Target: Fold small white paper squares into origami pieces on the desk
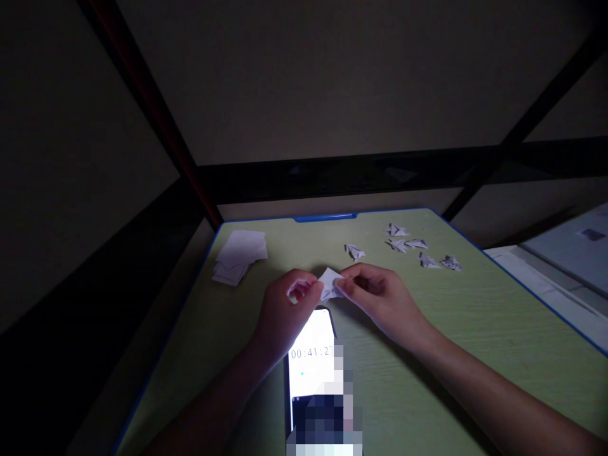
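Both my hands meet over the middle of a green table (475, 329) and pinch one small piece of white paper (329, 279), partly folded. My left hand (285, 310) grips its left edge with curled fingers. Its right side is held by my right hand (380, 294) between thumb and fingertips. Just below the hands a lit phone (311, 361) lies flat on the table, its screen showing a running timer.
A loose stack of white paper squares (237, 254) sits at the table's back left. Several small folded paper figures (418, 246) lie at the back right, one (354, 252) nearer the hands. Dark metal frame bars cross behind the table. The room is dim.
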### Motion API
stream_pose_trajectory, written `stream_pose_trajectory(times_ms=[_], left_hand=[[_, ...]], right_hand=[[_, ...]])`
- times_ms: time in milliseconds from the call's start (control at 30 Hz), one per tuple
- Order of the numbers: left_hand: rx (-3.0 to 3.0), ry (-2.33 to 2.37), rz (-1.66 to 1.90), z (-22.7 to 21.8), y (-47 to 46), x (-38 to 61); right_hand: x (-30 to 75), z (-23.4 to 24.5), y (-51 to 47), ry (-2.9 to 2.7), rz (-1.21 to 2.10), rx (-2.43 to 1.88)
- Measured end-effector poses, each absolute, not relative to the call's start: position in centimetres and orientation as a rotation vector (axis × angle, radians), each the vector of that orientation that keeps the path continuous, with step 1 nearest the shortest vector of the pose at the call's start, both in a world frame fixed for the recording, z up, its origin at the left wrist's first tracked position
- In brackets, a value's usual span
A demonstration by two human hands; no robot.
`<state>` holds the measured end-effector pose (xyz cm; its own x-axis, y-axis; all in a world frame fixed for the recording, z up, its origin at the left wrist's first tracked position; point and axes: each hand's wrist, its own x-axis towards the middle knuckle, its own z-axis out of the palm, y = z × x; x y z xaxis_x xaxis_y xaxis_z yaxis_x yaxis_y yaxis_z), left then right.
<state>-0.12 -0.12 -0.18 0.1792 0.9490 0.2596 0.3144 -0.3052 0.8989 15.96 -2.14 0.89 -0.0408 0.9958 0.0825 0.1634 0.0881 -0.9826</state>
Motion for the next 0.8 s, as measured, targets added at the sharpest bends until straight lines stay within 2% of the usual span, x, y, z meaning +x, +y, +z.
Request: stream_pose_trajectory(times_ms=[500, 800], left_hand=[[1.699, 1.171, 1.125, -0.5, 0.2, -0.3], [1.813, 1.166, 1.135, -0.3, 0.1, -0.3]], right_hand=[[16.1, 0.3, -2.0, -1.421, 1.101, -1.253], [16.3, -0.2, -1.7, -1.359, 0.979, -1.292]])
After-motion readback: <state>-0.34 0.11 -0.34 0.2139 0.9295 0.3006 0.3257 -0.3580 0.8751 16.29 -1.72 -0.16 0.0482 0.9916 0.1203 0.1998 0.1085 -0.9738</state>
